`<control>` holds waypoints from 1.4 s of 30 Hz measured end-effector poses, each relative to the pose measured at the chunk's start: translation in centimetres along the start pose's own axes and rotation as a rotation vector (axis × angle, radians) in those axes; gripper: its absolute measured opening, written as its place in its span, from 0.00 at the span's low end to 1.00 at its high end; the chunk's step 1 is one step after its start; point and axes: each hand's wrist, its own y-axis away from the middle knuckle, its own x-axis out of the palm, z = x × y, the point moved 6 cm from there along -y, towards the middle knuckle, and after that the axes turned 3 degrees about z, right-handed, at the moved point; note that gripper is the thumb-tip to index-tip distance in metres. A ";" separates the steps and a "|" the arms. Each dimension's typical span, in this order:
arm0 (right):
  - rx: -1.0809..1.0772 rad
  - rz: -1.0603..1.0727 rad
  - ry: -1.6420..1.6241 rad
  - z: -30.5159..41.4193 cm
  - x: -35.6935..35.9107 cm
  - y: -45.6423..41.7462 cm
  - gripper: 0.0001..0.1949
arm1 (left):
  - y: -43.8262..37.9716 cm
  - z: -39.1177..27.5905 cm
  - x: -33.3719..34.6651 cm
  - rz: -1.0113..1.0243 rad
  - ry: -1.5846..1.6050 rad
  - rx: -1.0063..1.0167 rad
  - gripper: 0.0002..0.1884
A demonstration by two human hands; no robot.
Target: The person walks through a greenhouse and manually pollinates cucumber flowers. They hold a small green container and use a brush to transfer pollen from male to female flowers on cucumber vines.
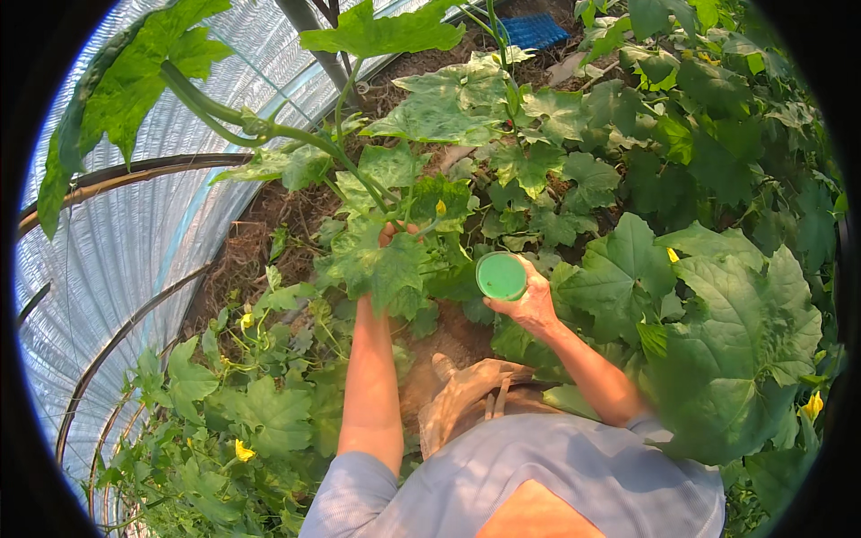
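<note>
My left hand (390, 233) is mostly hidden behind a broad lobed leaf (382, 265). Its visible fingers close around the thick green stem of a vine (366, 180), where several stalks meet. Just right of those fingers, a yellow flower bud (440, 208) tops a short stalk. My right hand (536, 299) grips a round cup (502, 276) by its side, thumb and fingers around the wall. Opaque green contents fill the cup's mouth as seen from above, with a few dark specks on the surface. The cup is held apart from the stem, to its right.
Ribbed plastic sheeting (181, 222) on curved hoops (128, 329) walls the left side. Leafy vines (585, 168) crowd the right, with a large leaf (733, 343) near my right arm. Yellow flowers (244, 451) dot the lower left. A blue plastic item (531, 31) lies on the soil beyond.
</note>
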 end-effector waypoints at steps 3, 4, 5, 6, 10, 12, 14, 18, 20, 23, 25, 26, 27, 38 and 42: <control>-0.009 0.003 0.016 -0.8 0.5 -1.0 0.39 | 0.2 -0.9 1.0 0.066 -0.144 0.098 0.12; 0.009 -0.004 0.009 -1.3 0.6 -1.3 0.39 | 0.2 -1.0 1.1 0.080 -0.156 0.123 0.11; -0.006 -0.003 0.033 -1.2 0.7 -1.6 0.39 | 0.2 -1.2 1.2 0.095 -0.168 0.148 0.11; -0.019 -0.007 0.057 -1.2 0.8 -2.0 0.39 | 0.1 -1.4 1.7 0.097 -0.179 0.134 0.11; -0.050 -0.005 0.129 -1.0 1.6 -3.1 0.40 | 0.1 -1.2 1.2 0.180 -0.127 0.152 0.12; -0.075 -0.009 0.156 -1.0 2.0 -3.7 0.39 | 0.1 -0.4 0.3 0.156 -0.124 0.154 0.14; -0.099 -0.016 0.175 -1.1 2.2 -4.3 0.38 | 0.9 -1.0 1.4 0.027 -0.201 0.112 0.15; -0.198 0.002 0.186 -1.1 3.2 -5.0 0.39 | 2.0 -2.3 2.8 -0.123 -0.198 -0.271 0.18; -0.237 0.019 0.185 -0.4 3.7 -5.2 0.38 | 2.2 -1.6 1.5 -0.117 -0.080 -0.371 0.19; -0.216 0.019 0.202 -0.2 4.1 -5.4 0.38 | 1.4 0.4 -0.4 0.065 0.090 -0.305 0.21; -0.250 0.016 0.199 -0.1 4.3 -5.5 0.38 | 0.9 0.5 -0.8 0.174 0.054 -0.237 0.20; -0.268 0.015 0.198 0.0 4.4 -5.5 0.38 | 0.9 0.5 -1.1 0.225 0.004 -0.197 0.19; -0.286 0.013 0.197 0.1 4.5 -5.5 0.38 | 0.9 0.7 -1.7 0.126 0.035 -0.239 0.16; -0.344 -0.022 0.282 3.1 5.2 -5.1 0.37 | 3.2 -0.3 -3.0 -0.228 -0.123 -0.219 0.19; -0.336 -0.048 0.286 4.1 5.2 -5.0 0.35 | 3.4 -1.1 -2.0 -0.217 -0.022 -0.141 0.23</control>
